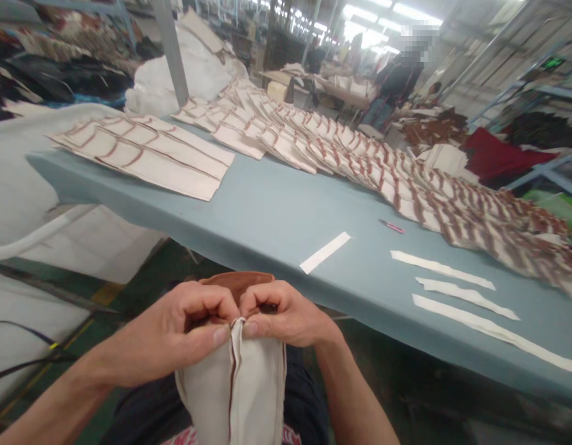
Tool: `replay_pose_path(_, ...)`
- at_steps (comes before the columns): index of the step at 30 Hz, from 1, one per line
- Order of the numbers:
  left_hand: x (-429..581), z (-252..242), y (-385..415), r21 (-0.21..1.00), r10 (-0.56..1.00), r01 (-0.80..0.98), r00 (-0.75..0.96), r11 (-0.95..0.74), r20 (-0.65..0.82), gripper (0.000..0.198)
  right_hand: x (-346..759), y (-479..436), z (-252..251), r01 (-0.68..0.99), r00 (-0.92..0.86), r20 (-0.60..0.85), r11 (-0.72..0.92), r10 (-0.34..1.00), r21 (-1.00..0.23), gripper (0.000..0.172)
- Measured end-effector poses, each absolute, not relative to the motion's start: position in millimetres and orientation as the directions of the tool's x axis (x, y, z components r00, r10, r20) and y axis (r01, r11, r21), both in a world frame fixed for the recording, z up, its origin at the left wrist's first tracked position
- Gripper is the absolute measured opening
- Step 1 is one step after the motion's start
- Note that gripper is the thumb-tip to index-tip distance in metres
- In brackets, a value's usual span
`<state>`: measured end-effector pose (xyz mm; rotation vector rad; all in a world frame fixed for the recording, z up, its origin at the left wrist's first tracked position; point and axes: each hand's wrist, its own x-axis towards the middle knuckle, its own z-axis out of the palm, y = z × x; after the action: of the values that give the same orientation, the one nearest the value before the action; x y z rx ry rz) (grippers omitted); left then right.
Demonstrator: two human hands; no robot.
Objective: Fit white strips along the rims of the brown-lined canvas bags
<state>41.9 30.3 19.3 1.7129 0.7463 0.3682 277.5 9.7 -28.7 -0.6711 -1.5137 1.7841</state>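
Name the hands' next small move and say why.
Probably shift both pinches slightly lower along the seam: the left hand and right hand hold the cream fabric near its top, on either side of that seam, which runs on below them.

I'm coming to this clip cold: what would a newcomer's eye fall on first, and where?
Probably the left hand and right hand, low in the middle, pinching the top of a cream fabric piece. Next, the overlapping cream-and-brown pieces along the far side of the blue table, then three pale strips at its right.
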Motion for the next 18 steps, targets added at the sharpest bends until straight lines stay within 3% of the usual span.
replay_pose_path(5, 44.6, 16.2, 27.8, 0.952, 0.696, 0.271, 0.711, -0.142, -0.099, 0.034, 277.6, 9.5, -24.9, -0.176, -0.605, 0.067, -0.051, 0.793, -0.983, 0.049)
replay_pose_path(11, 43.7, 12.3, 22.8, 0.89, 0.764, 0.339, 0.645, -0.306, 0.018, 0.03, 278.5, 2.4, -7.2, -0.092, -0.573, 0.075, 0.027, 0.816, -0.995, 0.048)
replay_pose_path(18, 39.2, 18.9, 18.4, 0.874, 0.764, 0.365, 0.645, -0.32, 0.011, 0.027, 270.8, -8.7, 11.5, 0.113, -0.494, 0.081, 0.156, 0.866, -0.981, 0.061)
